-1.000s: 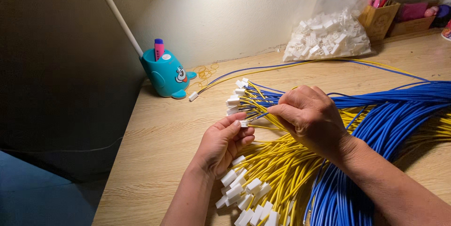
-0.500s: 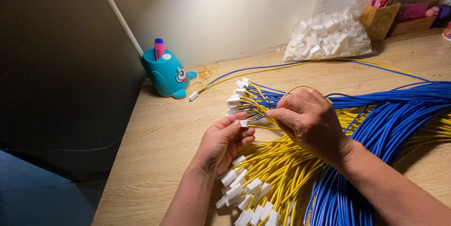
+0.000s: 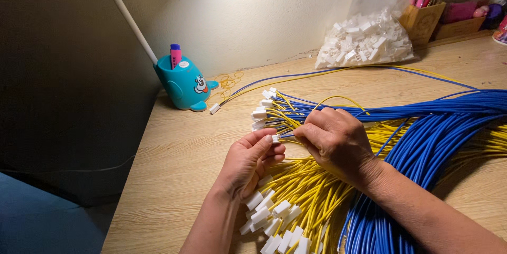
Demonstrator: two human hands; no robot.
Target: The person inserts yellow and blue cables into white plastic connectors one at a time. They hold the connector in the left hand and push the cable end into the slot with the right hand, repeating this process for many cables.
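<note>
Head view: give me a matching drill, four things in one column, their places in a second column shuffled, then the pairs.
Things:
1. white connector
2. clear bag of white housings
3. teal pen holder
4. blue wires

Places:
A. far edge of the desk, by the wall
B. pinched in the left hand, beside the right hand
C. at the foot of the lamp arm
D. spread across the desk's right side

Pairs: 1-B, 2-A, 3-C, 4-D

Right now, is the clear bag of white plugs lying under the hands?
No, the bag of white plugs sits at the back of the desk by the wall, apart from both hands, which work over the yellow wires.
</note>
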